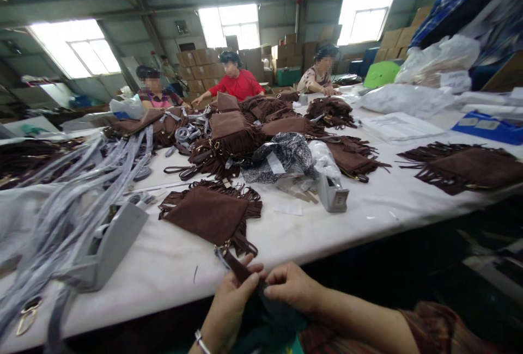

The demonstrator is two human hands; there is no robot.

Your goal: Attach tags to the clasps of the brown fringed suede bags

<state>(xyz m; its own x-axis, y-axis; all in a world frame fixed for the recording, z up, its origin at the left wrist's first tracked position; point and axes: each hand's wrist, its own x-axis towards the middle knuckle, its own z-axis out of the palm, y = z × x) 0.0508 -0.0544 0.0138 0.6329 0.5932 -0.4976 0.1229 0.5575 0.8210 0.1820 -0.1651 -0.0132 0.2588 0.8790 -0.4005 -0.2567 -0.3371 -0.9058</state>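
A brown strap (239, 268) runs off the near edge of the white worktop (171, 267), and both hands pinch it there. The left hand (229, 305) has its thumb and fingers closed on the strap's lower end; the right hand (291, 284) is closed on the same strap just beside it, the two hands almost touching. The strap leads up to a brown fringed bag (212, 215) lying flat on the worktop just beyond the hands. Left of the bag sits a grey plastic holder (107, 250) under a spread of grey straps (69, 201). Behind it lie a heap of more brown fringed bags (245, 130) and a clear plastic wrapper (322, 160). Three people sit at the far side of the worktop.
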